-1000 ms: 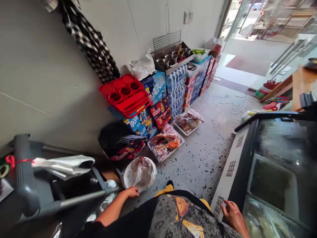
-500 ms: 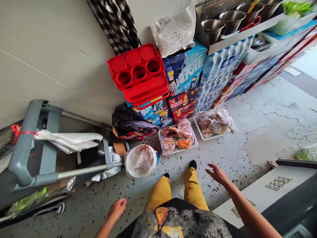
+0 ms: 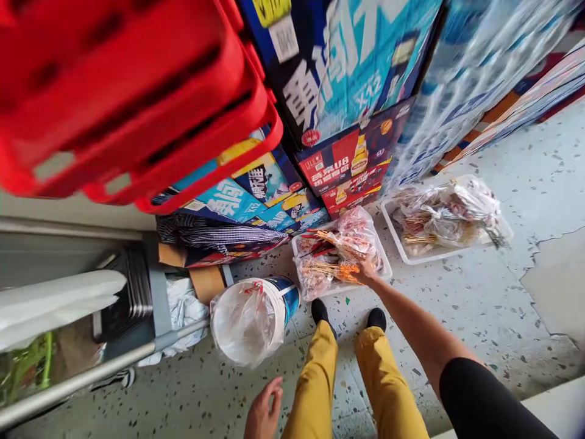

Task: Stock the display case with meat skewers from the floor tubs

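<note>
We take the white bucket (image 3: pixel 275 314) as our landmark; it stands on the speckled floor (image 3: pixel 475 317), with a clear plastic liner (image 3: pixel 242 323) spread over its mouth. Right of the bucket and slightly beyond it, we log tray 1 (image 3: pixel 387 263), white and heaped with bagged skewers. The orange skewers (image 3: pixel 346 272) lie there along the tray's near side, bare sticks pointing back toward the bucket.

We see the right hand (image 3: pixel 365 271) reached down to them, at their orange end; its fingers are partly hidden, so we cannot tell whether they have closed on anything. The left hand (image 3: pixel 265 408) hangs on the near side of the bucket, apart from it, fingers loosely bent and free of any load.

Farther right of the bucket, past tray 1, we note tray 2 (image 3: pixel 411 258), also white, with more bagged skewers. Beyond the bucket: a striped cloth (image 3: pixel 223 235) over a carton, stacked drink cartons (image 3: pixel 347 55), and, higher up, red racks (image 3: pixel 183 91). Left of the bucket, a metal bar (image 3: pixel 150 350) runs toward it. 2 legs in yellow trousers (image 3: pixel 317 378) stand to its right, nearer us.
</note>
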A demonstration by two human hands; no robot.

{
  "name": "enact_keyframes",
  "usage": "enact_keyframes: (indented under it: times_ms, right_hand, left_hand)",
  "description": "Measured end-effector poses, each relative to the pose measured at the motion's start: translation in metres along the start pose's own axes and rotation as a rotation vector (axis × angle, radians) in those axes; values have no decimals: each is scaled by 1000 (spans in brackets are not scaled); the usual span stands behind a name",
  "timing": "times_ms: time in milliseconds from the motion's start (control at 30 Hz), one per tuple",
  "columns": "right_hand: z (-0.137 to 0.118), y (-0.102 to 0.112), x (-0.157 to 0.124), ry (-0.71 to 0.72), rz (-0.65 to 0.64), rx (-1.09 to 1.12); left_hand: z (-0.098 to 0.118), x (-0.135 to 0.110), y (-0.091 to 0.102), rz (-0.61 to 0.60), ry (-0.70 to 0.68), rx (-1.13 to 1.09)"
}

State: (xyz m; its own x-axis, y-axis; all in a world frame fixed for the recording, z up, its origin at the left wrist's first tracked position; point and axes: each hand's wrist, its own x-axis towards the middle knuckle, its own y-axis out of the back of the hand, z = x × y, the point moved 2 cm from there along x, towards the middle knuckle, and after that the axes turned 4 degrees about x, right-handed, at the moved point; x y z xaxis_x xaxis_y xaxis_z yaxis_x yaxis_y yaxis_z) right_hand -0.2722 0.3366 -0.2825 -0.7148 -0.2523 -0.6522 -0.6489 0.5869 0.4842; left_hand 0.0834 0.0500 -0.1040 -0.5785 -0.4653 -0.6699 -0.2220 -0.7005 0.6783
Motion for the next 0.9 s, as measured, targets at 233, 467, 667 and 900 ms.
enact_keyframes:
  times_ms: [233,467,667,900]
  right_hand:
    - [-18,-41,134,116,54,-115]
    - [-29,-74,176,112,120,-344]
    - [-28,-96,154,265,68,-411]
    - [23,-101,73,409,112,-468]
  left_hand:
    - [-15,53,-18,-35,-81,-26]
    - [-39,78,-26,-65,-30,-114]
    - [-11,91,-34,-152,4,-139]
    - [72,202,-78,-172,-149,-133]
